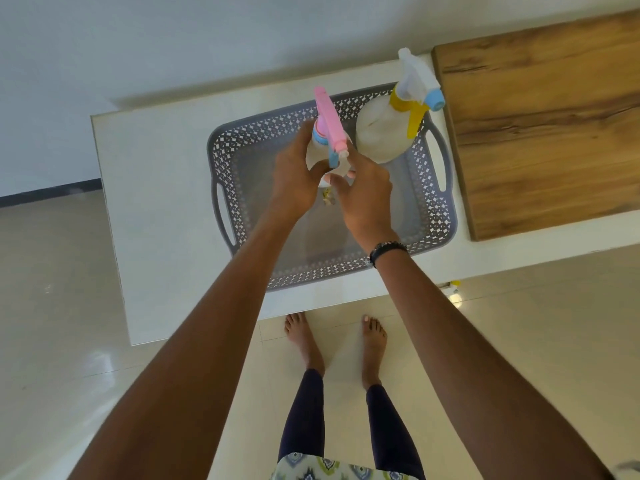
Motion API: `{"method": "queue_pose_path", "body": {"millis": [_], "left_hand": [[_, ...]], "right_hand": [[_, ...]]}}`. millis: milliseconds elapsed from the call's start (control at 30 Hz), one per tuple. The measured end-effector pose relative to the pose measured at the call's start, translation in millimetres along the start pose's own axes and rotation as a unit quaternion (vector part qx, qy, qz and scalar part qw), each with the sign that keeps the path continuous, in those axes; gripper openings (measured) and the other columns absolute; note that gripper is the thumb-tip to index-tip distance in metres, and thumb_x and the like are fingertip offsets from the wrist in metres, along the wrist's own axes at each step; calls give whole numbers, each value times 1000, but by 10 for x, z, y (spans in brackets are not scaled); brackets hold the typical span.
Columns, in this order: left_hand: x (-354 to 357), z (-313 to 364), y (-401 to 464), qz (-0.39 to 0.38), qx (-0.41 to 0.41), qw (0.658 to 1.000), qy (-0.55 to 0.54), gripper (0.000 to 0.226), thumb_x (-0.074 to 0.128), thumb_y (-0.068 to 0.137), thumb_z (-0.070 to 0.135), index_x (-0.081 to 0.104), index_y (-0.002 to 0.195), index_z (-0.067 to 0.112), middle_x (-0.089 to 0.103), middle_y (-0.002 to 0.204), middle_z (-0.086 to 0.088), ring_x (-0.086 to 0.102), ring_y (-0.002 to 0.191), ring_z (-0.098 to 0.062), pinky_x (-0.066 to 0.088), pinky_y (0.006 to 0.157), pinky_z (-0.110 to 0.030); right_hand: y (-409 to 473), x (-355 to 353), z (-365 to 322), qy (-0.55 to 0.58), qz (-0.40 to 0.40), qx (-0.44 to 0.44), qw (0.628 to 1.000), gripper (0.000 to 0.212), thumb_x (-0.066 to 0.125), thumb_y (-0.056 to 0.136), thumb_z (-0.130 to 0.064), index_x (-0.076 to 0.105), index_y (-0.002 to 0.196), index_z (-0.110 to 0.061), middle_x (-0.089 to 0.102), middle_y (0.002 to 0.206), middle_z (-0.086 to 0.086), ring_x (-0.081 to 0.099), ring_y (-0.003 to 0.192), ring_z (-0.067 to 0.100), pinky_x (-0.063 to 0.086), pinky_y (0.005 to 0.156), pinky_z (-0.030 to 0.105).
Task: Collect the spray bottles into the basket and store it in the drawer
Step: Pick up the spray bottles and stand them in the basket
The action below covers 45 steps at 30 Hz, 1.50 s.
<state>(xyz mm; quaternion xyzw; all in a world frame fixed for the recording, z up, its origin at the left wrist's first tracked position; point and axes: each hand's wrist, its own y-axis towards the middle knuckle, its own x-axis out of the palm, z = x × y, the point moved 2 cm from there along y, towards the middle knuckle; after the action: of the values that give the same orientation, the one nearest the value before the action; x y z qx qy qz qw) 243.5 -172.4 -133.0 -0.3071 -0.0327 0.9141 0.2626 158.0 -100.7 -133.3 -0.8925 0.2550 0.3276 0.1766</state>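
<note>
A grey perforated basket (pixel 429 216) with side handles sits on the white counter (pixel 156 202). Inside its far right corner stands a clear spray bottle with a yellow collar and a blue nozzle (pixel 384 133). Over the basket's far left part I hold a second clear spray bottle with a pink trigger head (pixel 327 123). My left hand (pixel 298 174) wraps its body from the left. My right hand (pixel 363 192) touches it from the right with fingers spread near the nozzle. The bottle's base is hidden behind my hands.
A wooden board (pixel 540 133) lies on the counter right of the basket. The counter's front edge runs above my bare feet (pixel 332 341) on the tiled floor. A small yellow and white item (pixel 453 287) shows below the counter edge at the right. A white wall is behind.
</note>
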Motion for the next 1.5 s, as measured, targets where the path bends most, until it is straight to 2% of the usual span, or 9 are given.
{"method": "queue_pose_path", "body": {"millis": [133,233,400,467,800,1033,1167,1433,1500], "left_hand": [[8,-70,-73,0,-6,1000,3,70,68,80,22,35,141,13,50,139,-5,48,124,-20,39,102,-31],[35,-101,-292,70,-51,996,-36,67,67,80,14,36,140,14,48,141,-1,41,117,-3,34,89,-8],[183,73,-822,159,-94,977,-104,38,59,87,8,49,124,11,58,119,4,54,104,-8,47,89,-24],[295,236,-1019,160,-68,977,-120,28,55,89,5,53,117,10,60,108,6,58,95,-2,50,81,-16],[1760,749,-2076,25,2,994,-109,25,50,93,4,51,106,26,61,98,18,60,91,5,45,73,-5],[3166,447,-2519,-58,-93,992,-64,26,51,90,0,54,105,20,60,99,11,57,85,7,46,72,-6],[3723,210,-2447,-110,-144,982,-50,25,51,89,-1,55,110,11,61,103,3,59,86,-9,45,73,-8],[4580,-315,-1869,-175,-245,952,-57,26,51,88,7,57,113,8,63,115,-7,57,90,-19,49,82,-33],[4796,-512,-1717,-179,-265,945,-73,25,52,89,9,57,113,11,62,115,-6,55,86,-15,48,77,-29]], "right_hand": [[-50,-52,33,-6,-17,-11,1000,56,65,87,-17,42,139,-18,63,123,8,61,107,22,53,90,34],[-181,-128,96,24,9,-2,1000,55,65,87,-17,43,138,-12,62,124,10,62,110,22,52,93,36],[-595,-351,194,97,38,-18,994,38,58,92,-14,52,128,-5,64,116,13,64,102,17,56,88,30],[-775,-466,269,109,47,-28,993,32,55,94,-15,55,124,-5,66,112,11,64,100,15,55,87,23],[-1665,-1327,1509,127,79,34,988,24,48,97,-16,59,118,-13,71,101,1,67,91,7,54,79,21],[-2071,-1820,3205,70,26,129,989,23,47,96,-12,61,115,-14,72,100,4,69,86,14,57,80,37],[-2051,-1843,4024,53,22,193,979,24,47,92,-6,61,110,-11,72,91,10,68,81,24,55,79,44],[-1759,-1230,5156,93,-5,335,937,25,48,90,-8,62,110,-9,70,97,12,61,81,22,42,65,23],[-1671,-1017,5381,84,-7,338,937,24,49,91,-10,62,111,-8,68,98,10,56,79,18,41,69,23]]}}
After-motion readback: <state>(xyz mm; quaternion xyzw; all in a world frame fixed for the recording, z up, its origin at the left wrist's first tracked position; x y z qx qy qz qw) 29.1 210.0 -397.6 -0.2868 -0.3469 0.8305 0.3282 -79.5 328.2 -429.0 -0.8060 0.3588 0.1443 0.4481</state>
